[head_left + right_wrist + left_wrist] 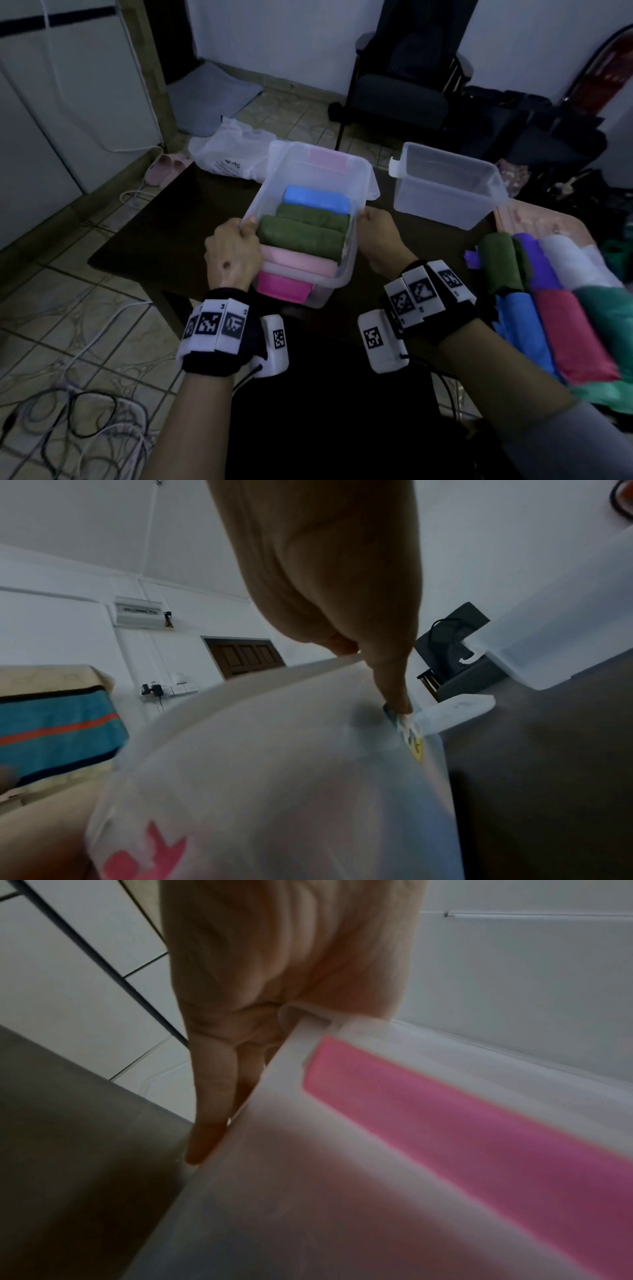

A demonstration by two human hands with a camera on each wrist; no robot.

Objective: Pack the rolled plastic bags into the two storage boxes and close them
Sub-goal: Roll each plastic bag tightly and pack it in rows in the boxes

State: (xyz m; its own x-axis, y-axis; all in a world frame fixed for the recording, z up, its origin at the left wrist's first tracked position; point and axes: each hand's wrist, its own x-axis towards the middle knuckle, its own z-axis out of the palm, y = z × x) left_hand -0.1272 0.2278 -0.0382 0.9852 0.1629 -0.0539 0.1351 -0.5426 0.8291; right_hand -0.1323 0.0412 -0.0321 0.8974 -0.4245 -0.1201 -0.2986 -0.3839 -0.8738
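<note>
A clear storage box (368, 192) sits on the dark table, holding several rolled bags in a row: blue (317, 199), two green (301, 234), light pink and hot pink (284, 288). My left hand (236, 246) grips its left rim with the thumb over the edge; in the left wrist view the fingers (212, 1096) lie along the outer wall. My right hand (380, 233) grips the right rim (308, 666). A second clear box (445, 186) stands empty to the right, with a latch on its left end. More rolled bags (561, 308) in green, purple, white, blue, red and teal lie at the far right.
A white plastic bag (227, 150) lies behind the full box. A pinkish lid or board (541, 222) lies under the loose rolls. A dark chair (407, 78) stands beyond the table. Cables (85, 404) run over the tiled floor at the left.
</note>
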